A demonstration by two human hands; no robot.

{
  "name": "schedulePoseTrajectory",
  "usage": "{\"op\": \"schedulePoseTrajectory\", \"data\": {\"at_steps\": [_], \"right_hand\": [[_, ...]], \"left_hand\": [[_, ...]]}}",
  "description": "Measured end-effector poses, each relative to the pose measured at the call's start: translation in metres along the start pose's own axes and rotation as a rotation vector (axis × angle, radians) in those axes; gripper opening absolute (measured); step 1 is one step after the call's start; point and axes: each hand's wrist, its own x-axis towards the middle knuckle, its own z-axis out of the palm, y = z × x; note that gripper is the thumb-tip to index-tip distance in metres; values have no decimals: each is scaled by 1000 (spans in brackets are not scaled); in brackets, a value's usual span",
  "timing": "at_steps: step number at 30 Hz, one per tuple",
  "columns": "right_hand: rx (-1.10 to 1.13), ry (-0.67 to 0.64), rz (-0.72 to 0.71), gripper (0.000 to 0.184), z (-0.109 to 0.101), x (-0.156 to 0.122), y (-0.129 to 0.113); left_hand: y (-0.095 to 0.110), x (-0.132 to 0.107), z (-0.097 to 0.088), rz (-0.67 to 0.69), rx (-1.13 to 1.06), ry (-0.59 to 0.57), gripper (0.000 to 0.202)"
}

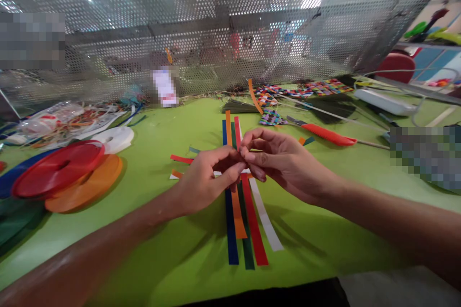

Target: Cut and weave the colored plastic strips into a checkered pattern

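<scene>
Several coloured strips lie crossed in a weave on the green table, in the middle of the head view. Lengthwise run a blue strip [232, 230], an orange strip [238, 218], a green strip [248, 244], a red strip [256, 230] and a white strip [266, 220]. A red crosswise strip end [181, 159] sticks out to the left. Over the crossing, my left hand [212, 175] has its fingers closed in a pinch. My right hand [284, 160] meets it, thumb and fingertips pinched together. What sits between the fingertips is too small and hidden to make out.
Red [79, 158], orange [90, 187] and white [120, 139] strip rolls lie at left. A red-handled knife [329, 135] lies at right, near woven patterned pieces [272, 117]. A perforated metal screen [216, 29] stands behind; a white power strip [385, 102] sits back right.
</scene>
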Motion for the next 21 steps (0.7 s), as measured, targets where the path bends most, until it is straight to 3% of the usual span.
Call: {"op": "schedulePoseTrajectory", "data": {"at_steps": [5, 21], "right_hand": [[13, -3, -22, 17, 2, -3, -3], [31, -21, -70, 31, 2, -2, -1]], "left_hand": [[1, -3, 2, 18, -105, 37, 16], [4, -2, 5, 31, -61, 55, 21]]}}
